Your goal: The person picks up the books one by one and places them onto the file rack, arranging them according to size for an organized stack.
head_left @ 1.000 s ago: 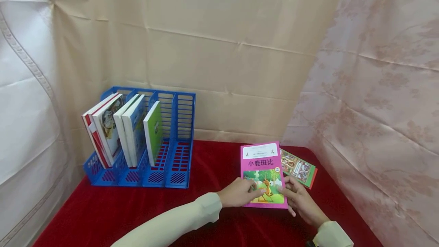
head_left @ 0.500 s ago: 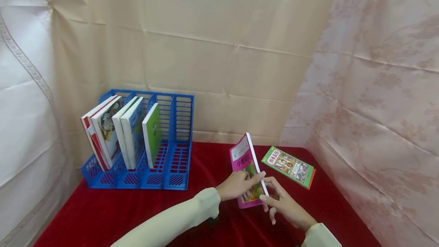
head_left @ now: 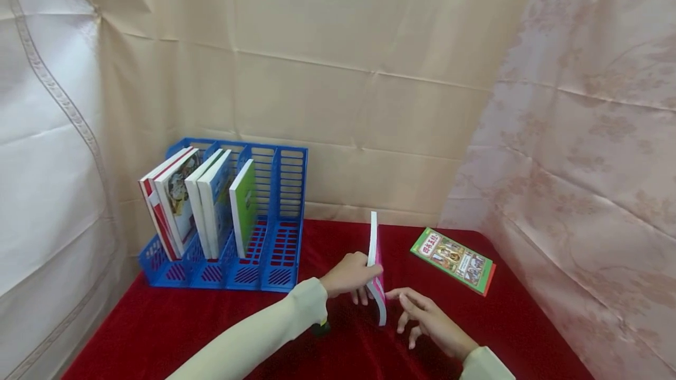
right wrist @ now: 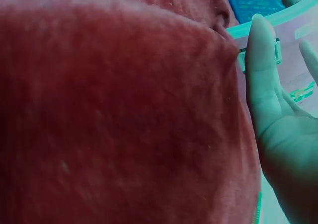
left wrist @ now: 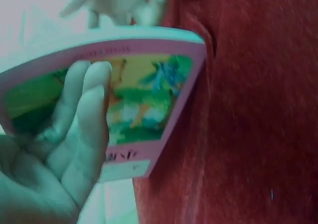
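Observation:
My left hand [head_left: 348,275] grips a pink paperback book [head_left: 373,246], with the thumb on one cover and the fingers on the other. The book stands on edge, page edges showing, and its lower part bends. In the left wrist view the fingers press against its illustrated cover [left wrist: 144,107]. Just to the right hovers my right hand [head_left: 430,318], fingers loosely bent and holding nothing; whether the index fingertip touches the book is unclear. The right wrist view has the thumb [right wrist: 263,70] in front of the book's back cover.
At the left stands a blue rack [head_left: 282,251] with slots. Red-and-white books [head_left: 169,204], white-and-blue books [head_left: 211,204] and a green book [head_left: 244,210] lean in it. A green picture book [head_left: 454,260] lies over a red one on the red cloth [head_left: 338,345]. Curtains hang behind and beside.
The pink book has turned from cover-up to standing on edge, and moved left. My left hand has shifted its grip around it, while the right hand's fingers have come away from its edge.

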The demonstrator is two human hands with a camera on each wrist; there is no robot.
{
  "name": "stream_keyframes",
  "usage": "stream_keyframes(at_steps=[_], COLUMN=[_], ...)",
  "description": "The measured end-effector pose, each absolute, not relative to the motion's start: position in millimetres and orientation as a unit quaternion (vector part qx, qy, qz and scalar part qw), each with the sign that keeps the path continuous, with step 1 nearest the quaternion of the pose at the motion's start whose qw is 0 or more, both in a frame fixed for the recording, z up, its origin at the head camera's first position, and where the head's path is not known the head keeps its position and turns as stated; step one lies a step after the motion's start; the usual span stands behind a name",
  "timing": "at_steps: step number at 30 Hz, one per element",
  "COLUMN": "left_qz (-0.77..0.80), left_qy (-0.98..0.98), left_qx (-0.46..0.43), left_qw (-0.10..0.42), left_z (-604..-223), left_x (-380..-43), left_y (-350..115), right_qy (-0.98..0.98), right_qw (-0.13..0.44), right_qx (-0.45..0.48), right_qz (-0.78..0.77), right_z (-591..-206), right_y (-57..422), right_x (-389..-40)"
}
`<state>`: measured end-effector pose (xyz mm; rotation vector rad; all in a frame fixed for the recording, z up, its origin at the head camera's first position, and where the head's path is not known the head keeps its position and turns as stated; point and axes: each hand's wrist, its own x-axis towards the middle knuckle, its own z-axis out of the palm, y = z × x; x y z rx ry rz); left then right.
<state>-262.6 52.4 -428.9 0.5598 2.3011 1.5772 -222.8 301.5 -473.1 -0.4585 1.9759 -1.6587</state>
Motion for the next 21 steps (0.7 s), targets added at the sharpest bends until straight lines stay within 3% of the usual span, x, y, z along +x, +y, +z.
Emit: stream_keyframes(at_steps=[8, 21], left_qz=[0.568, 0.547], left_qy=[0.799, 0.806], left_qx=[0.127, 0.213], left_qw=[0.154, 0.070], left_z=[-426, -439], left_x=[-268, -270], left_y=[47, 35], right_qy=[0.731, 0.743], right_qw=[0.263, 0.235], right_qx=[-0.135, -0.069], right_qz=[-0.614, -0.622], right_z=[-485, -493], right_y=[298, 296], right_x=[-226, -234])
